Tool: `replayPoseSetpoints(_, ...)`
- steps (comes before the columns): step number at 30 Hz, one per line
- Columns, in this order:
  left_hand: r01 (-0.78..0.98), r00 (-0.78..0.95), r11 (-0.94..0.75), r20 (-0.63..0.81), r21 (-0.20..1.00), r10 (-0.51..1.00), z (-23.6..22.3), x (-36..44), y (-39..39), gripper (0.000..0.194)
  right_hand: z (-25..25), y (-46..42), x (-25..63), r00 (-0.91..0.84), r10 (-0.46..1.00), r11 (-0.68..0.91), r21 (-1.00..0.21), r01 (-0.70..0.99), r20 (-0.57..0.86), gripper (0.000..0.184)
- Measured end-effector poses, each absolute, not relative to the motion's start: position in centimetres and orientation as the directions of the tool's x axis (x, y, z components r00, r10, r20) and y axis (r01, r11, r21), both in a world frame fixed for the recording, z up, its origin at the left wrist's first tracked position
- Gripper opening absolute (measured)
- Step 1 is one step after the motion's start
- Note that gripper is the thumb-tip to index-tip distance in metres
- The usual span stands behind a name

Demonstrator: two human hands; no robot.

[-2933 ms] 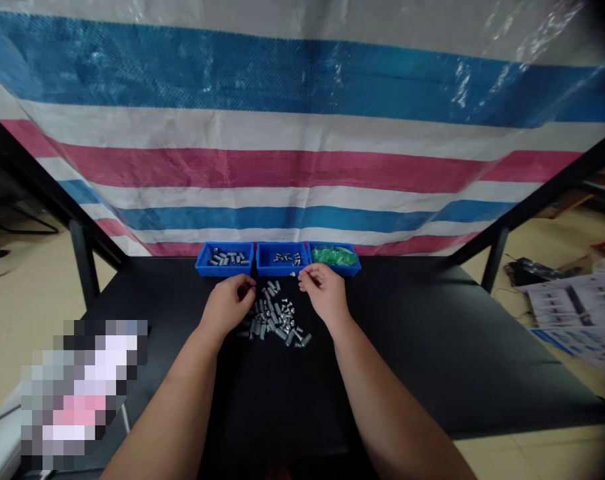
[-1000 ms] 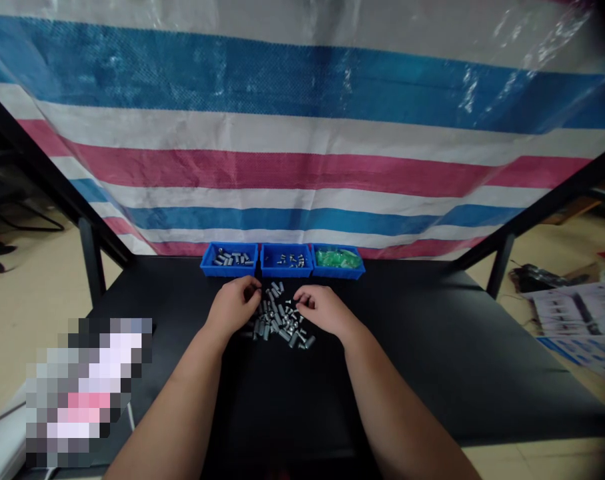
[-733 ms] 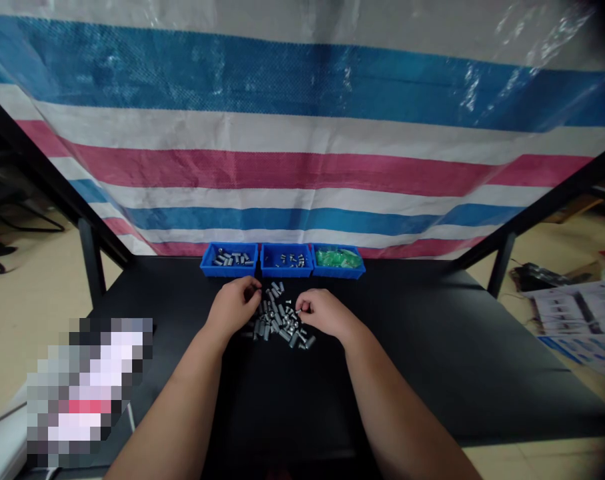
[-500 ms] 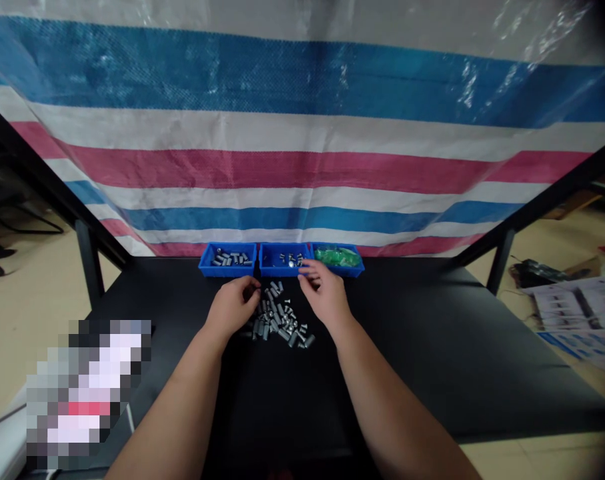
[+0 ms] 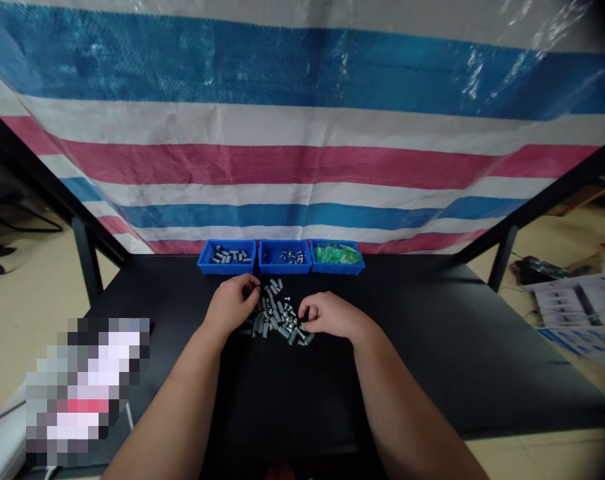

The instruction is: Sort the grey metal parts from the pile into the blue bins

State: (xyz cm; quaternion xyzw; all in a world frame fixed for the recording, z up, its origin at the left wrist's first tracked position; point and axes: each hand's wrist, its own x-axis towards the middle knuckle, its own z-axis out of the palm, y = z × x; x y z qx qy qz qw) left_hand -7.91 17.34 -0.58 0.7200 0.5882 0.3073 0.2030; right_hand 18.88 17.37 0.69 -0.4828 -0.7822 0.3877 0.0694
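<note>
A loose pile of grey metal cylinders and small silver screws (image 5: 282,321) lies on the black table. At the pile's left edge is my left hand (image 5: 229,305), its fingers curled inward; whatever they may hold is hidden. My right hand (image 5: 335,315) rests low at the pile's right edge, thumb and bent fingers a little apart beside some screws. Behind the pile stand three blue bins in a row. The left bin (image 5: 227,269) has grey cylinders in it, the middle bin (image 5: 285,269) has small screws, and the right bin (image 5: 337,269) has green plastic packets.
A striped plastic sheet (image 5: 302,127) hangs right behind the bins. Black frame bars (image 5: 87,257) slope up at both sides of the table (image 5: 432,360). At the near left is a blurred-out object (image 5: 97,387). Printed boxes (image 5: 572,307) lie beyond the table's right side.
My right hand has moved from the front of the middle bin back toward me, down to the right edge of the pile. My left hand has stayed in nearly the same place.
</note>
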Motion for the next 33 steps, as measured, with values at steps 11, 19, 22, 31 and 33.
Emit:
replayPoseSetpoints(11, 0.719, 0.126, -0.224, 0.194, 0.658, 0.973, -0.4, -7.9, 17.3, 0.020, 0.8, 16.8, 18.6, -0.458, 0.851, 0.175, -0.683, 0.709, -0.257, 0.009)
replayPoseSetpoints(19, 0.731, 0.112, -0.220, 0.204, 0.646, 0.973, -0.3, -8.1, 17.3, 0.020, -0.1, 17.5, 19.0, -0.467, 0.853, 0.175, -0.715, 0.677, -0.233, 0.005)
replayPoseSetpoints(22, 0.730, 0.103, -0.219, 0.214, 0.647, 0.972, -0.1, -8.2, 17.4, 0.020, -0.5, 17.9, 18.5, -0.415, 0.894, 0.107, -0.815, 0.570, -0.172, 0.011)
replayPoseSetpoints(31, 0.754, 0.213, -0.213, 0.076, 0.621, 0.974, 0.1, -10.1, 17.3, 0.026, -0.7, 18.7, 17.7, -0.197, 0.962, 0.254, -0.885, 0.389, 0.189, 0.028)
replayPoseSetpoints(33, 0.730, 0.321, -0.267, 0.029, 0.629, 0.947, 0.1, -10.6, 17.2, 0.029, -0.7, 18.6, 18.0, -0.242, 0.953, 0.286, -0.816, 0.503, 0.184, 0.018)
